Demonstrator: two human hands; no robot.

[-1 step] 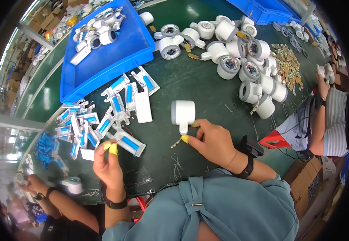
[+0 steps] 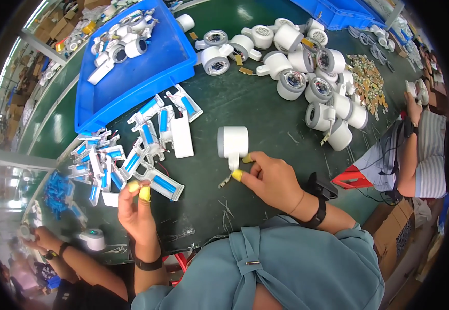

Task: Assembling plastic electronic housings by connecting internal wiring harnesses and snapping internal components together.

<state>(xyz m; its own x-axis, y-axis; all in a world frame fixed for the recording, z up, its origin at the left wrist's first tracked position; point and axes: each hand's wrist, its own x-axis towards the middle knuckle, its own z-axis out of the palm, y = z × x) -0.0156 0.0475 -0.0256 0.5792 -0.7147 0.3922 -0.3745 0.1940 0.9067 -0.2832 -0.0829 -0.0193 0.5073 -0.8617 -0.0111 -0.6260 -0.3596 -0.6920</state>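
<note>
A white fan head [image 2: 234,139] with a grey rim lies in front of me at the middle of the table, its short stem toward me. My right hand [image 2: 271,181] pinches at this stem with thumb and forefinger, both tipped in yellow finger covers. Below the stem a small connector [image 2: 225,182] hangs or lies; which, I cannot tell. My left hand [image 2: 139,209] is raised at the left, thumb and forefinger closed together in yellow covers. Anything between them is too small to name. Beside it lies a white handle shell [image 2: 165,185] with a blue battery inside.
More battery handle shells [image 2: 147,134] are piled at the left. A blue tray [image 2: 131,88] behind them holds assembled pieces. Several white fan heads [image 2: 291,82] and a heap of small boards [image 2: 367,82] cover the far right. Co-workers' hands [image 2: 414,109] show at both sides.
</note>
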